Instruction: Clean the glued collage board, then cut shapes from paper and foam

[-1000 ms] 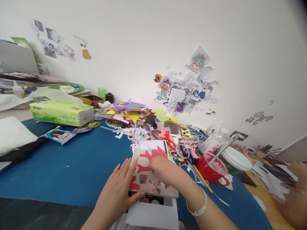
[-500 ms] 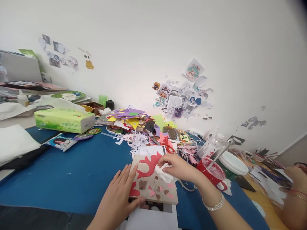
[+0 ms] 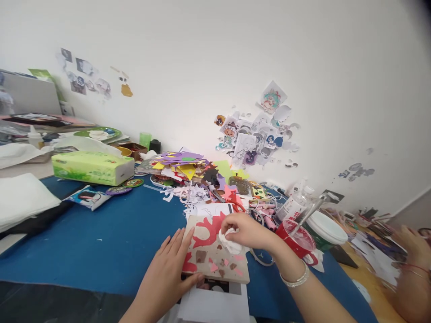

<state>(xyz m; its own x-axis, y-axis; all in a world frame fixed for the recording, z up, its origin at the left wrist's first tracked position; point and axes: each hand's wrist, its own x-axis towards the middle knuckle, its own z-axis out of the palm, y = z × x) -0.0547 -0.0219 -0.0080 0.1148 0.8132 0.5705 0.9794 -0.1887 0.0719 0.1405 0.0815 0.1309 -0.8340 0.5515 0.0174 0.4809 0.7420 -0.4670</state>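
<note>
A beige board (image 3: 215, 258) with a red paper cut-out and small pink and brown scraps lies on the blue table cover (image 3: 111, 237). My left hand (image 3: 168, 269) rests flat on the board's left edge, fingers stretched out. My right hand (image 3: 247, 231) is closed round a crumpled white tissue (image 3: 229, 242) and presses it on the board's right part, beside the red cut-out. A beaded bracelet (image 3: 296, 280) sits on my right wrist.
A heap of coloured paper scraps (image 3: 188, 168) lies behind the board. A red cup (image 3: 298, 244) with a stick stands to the right, next to a plastic bottle (image 3: 294, 204) and a white lid (image 3: 328, 226). A green tissue pack (image 3: 92, 167) is at left. Another person's hand (image 3: 412, 244) shows at far right.
My right hand lifted from the board's middle, now holding a white tissue, and moved toward the board's upper right. The left hand stayed flat on the left edge.
</note>
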